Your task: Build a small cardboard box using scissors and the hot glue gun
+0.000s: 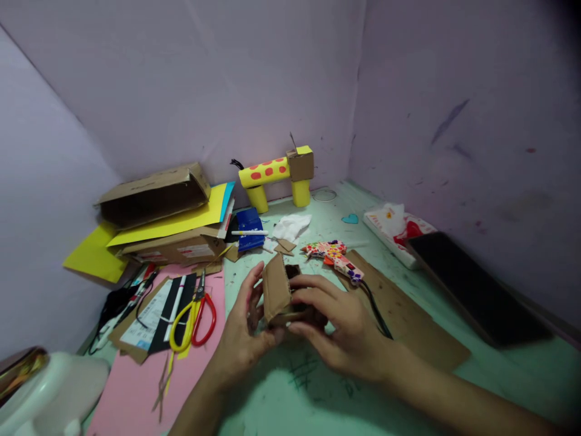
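Note:
Between my two hands is a small brown cardboard box (276,290), held just above the green table (267,399). My left hand (247,330) grips its left side, thumb along the bottom edge. Curled over the right side and the opening is my right hand (333,318), its fingertips partly inside or behind the cardboard. Just beyond the right hand lies a flower-patterned hot glue gun (336,257) on a flat cardboard sheet (408,309). Scissors (200,309) with one yellow and one red handle rest left of my left hand.
Against the back wall stands a yellow paper-covered animal figure (267,172) with red spots. Cardboard boxes (154,191) and yellow paper (181,218) are stacked at left. A tissue pack (394,230) and a dark flat panel (476,290) lie at right; pink paper (127,393) lies front left.

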{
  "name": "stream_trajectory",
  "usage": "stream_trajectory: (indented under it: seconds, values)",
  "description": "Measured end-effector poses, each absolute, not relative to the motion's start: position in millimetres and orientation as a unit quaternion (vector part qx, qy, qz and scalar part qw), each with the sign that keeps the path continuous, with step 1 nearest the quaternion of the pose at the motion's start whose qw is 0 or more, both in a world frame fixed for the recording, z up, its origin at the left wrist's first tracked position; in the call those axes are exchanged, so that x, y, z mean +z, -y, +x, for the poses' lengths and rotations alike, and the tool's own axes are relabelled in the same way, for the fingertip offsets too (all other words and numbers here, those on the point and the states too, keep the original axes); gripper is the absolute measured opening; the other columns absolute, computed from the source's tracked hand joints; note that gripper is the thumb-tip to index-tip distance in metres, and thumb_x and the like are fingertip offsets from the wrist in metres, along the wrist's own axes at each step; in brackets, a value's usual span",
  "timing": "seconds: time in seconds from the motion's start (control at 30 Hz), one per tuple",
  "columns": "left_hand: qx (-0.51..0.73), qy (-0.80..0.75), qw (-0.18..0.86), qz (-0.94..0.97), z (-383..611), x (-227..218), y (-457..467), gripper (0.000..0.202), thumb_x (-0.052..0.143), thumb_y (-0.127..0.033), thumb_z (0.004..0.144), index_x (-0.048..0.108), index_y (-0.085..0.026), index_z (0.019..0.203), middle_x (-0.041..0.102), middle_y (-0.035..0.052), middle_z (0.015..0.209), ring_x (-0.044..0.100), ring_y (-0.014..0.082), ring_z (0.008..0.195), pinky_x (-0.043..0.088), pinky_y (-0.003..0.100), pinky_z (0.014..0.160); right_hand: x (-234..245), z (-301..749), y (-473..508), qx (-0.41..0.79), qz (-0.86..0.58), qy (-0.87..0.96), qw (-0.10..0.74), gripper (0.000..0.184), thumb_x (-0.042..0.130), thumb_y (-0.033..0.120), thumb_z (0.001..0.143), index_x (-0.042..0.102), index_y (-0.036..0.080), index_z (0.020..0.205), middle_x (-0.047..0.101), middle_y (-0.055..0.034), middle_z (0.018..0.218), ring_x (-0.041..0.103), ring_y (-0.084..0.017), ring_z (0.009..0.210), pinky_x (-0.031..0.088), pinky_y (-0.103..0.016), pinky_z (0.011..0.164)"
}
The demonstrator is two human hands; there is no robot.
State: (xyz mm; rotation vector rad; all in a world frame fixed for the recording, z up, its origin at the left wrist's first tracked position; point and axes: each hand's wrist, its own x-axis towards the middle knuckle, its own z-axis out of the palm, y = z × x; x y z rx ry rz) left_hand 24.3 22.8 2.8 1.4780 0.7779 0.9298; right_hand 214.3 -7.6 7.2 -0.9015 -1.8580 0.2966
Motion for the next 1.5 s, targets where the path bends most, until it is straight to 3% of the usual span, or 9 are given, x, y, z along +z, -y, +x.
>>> stream_trajectory:
  seconds: [0.3, 0.43, 0.5, 0.6, 0.73, 1.07, 1.3, 1.4, 1.5]
  values:
    - [0.462, -0.336, 0.572, 0.589, 25.3, -3.4, -22.9, 0.086, 0.077, -0.027, 0.067, 0.031, -0.026, 0.139, 0.04, 0.0107, 0.149, 0.04, 0.0291, 0.136, 0.042, 0.036, 0.105, 7.2, 218.8, 7.1, 0.253, -0.372, 0.713, 0.537, 0.032, 0.066, 0.016, 0.079, 0.054, 0.021, 0.108, 0.058, -0.0149, 0.125, 0.067, -0.018, 0.082, 0.056, -0.031, 0.067]
    - [0.468, -0.386, 0.513, 0.608, 17.8, -8.3, -24.5, 0.098, 0.08, -0.031, 0.062, 0.026, -0.027, 0.144, 0.035, 0.0086, 0.152, 0.029, 0.0302, 0.141, 0.038, 0.037, 0.109, 20.7, 241.2, -6.1, 0.227, -0.489, 0.655, 0.529, 0.026, 0.063, 0.03, 0.082, 0.057, 0.024, 0.107, 0.067, -0.0087, 0.11, 0.067, -0.018, 0.074, 0.052, -0.037, 0.076]
    - [0.469, -0.395, 0.497, 0.614, 14.4, -10.3, -25.0, 0.1, 0.08, -0.034, 0.06, 0.027, -0.027, 0.145, 0.037, 0.0084, 0.152, 0.028, 0.0319, 0.142, 0.04, 0.039, 0.107, 26.7, 259.7, -18.7, 0.187, -0.611, 0.609, 0.469, 0.026, 0.061, 0.037, 0.083, 0.061, 0.022, 0.104, 0.071, -0.0084, 0.097, 0.067, -0.023, 0.079, 0.049, -0.034, 0.069]
    - [0.469, -0.391, 0.491, 0.621, 11.2, -11.0, -25.0, 0.098, 0.077, -0.031, 0.06, 0.029, -0.026, 0.145, 0.036, 0.0088, 0.152, 0.029, 0.0333, 0.141, 0.042, 0.041, 0.106, 32.0, 285.7, -36.7, 0.123, -0.76, 0.593, 0.236, 0.03, 0.058, 0.043, 0.081, 0.068, 0.019, 0.095, 0.071, -0.0134, 0.098, 0.065, -0.03, 0.09, 0.044, -0.033, 0.065]
    - [0.461, -0.407, 0.497, 0.612, 10.7, -6.0, -24.3, 0.099, 0.07, -0.02, 0.057, 0.026, -0.021, 0.145, 0.033, 0.0116, 0.153, 0.028, 0.033, 0.142, 0.038, 0.043, 0.109, 29.9, 298.3, -48.6, 0.16, -0.79, 0.587, 0.073, 0.047, 0.055, 0.061, 0.075, 0.067, 0.02, 0.055, 0.068, -0.013, 0.065, 0.064, -0.031, 0.069, 0.032, -0.032, 0.052]
    - [0.466, -0.399, 0.529, 0.587, 12.8, 1.2, -24.9, 0.101, 0.072, -0.02, 0.056, 0.024, -0.02, 0.145, 0.034, 0.0141, 0.152, 0.029, 0.0331, 0.141, 0.037, 0.041, 0.11, 16.2, 286.4, -68.6, 0.275, -0.773, 0.548, 0.164, 0.028, 0.074, 0.035, 0.056, 0.053, 0.021, 0.043, 0.053, -0.0037, 0.044, 0.057, -0.023, 0.053, 0.031, -0.03, 0.047]
    - [0.497, -0.374, 0.565, 0.543, 13.1, -3.7, -24.7, 0.102, 0.075, -0.023, 0.056, 0.027, -0.019, 0.146, 0.035, 0.0129, 0.153, 0.028, 0.0337, 0.141, 0.036, 0.041, 0.11, 12.3, 280.9, -41.1, 0.462, -0.644, 0.477, 0.381, 0.019, 0.059, 0.038, 0.074, 0.055, 0.02, 0.073, 0.058, 0.0004, 0.062, 0.058, -0.014, 0.056, 0.054, -0.027, 0.057]
    - [0.514, -0.37, 0.589, 0.502, 15.2, -8.0, -26.4, 0.102, 0.077, -0.023, 0.056, 0.027, -0.016, 0.145, 0.037, 0.0149, 0.15, 0.033, 0.0351, 0.138, 0.036, 0.042, 0.11, 17.2, 278.5, -16.3, 0.52, -0.545, 0.414, 0.511, 0.032, 0.075, 0.042, 0.068, 0.063, 0.02, 0.087, 0.064, -0.0009, 0.073, 0.06, -0.012, 0.063, 0.052, -0.02, 0.057]
    - [0.51, -0.372, 0.599, 0.493, 17.1, -11.4, -27.9, 0.101, 0.077, -0.021, 0.055, 0.029, -0.014, 0.143, 0.039, 0.017, 0.149, 0.037, 0.0359, 0.136, 0.035, 0.043, 0.109, 19.2, 277.6, -0.4, 0.565, -0.487, 0.391, 0.539, 0.04, 0.081, 0.045, 0.063, 0.067, 0.023, 0.092, 0.065, 0.0005, 0.067, 0.053, -0.01, 0.053, 0.042, -0.015, 0.043]
